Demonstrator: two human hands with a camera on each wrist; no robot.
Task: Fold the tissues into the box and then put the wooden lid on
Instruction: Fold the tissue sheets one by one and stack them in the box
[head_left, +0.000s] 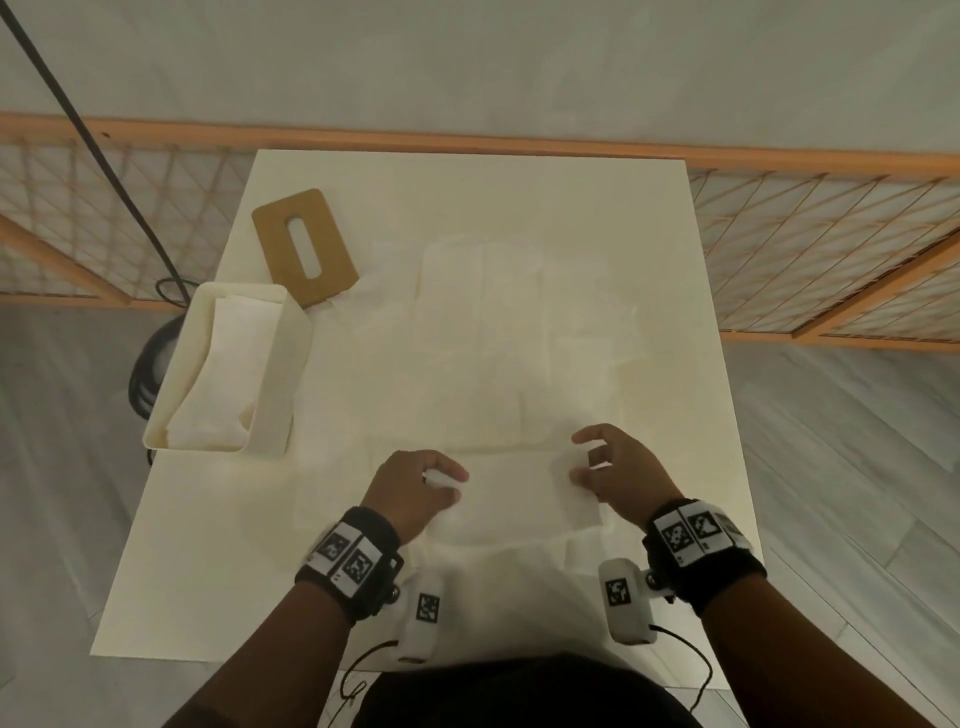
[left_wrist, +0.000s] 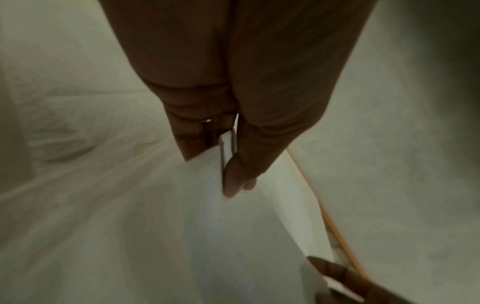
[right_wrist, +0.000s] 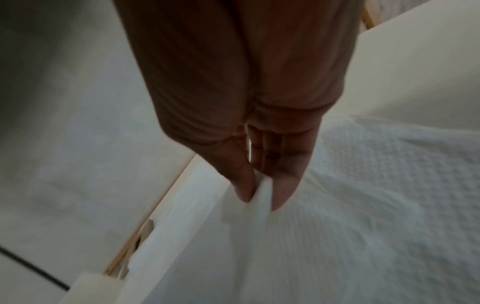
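Several white tissues (head_left: 519, 332) lie spread over the white table (head_left: 208, 571). Near the front edge a tissue strip (head_left: 511, 493) is stretched between both hands. My left hand (head_left: 423, 488) pinches its left end (left_wrist: 228, 148) between thumb and fingers. My right hand (head_left: 610, 470) pinches its right end (right_wrist: 262, 191) between thumb and forefinger, the other fingers spread. The white open box (head_left: 270, 384) stands at the left edge with folded tissues (head_left: 221, 374) inside. The wooden lid (head_left: 304, 247) with an oval slot lies flat behind the box.
An orange-framed lattice fence (head_left: 831, 249) runs behind the table. A black cable (head_left: 93, 145) drops past the table's left side to a dark object (head_left: 148, 374) on the floor. Pale floor surrounds the table.
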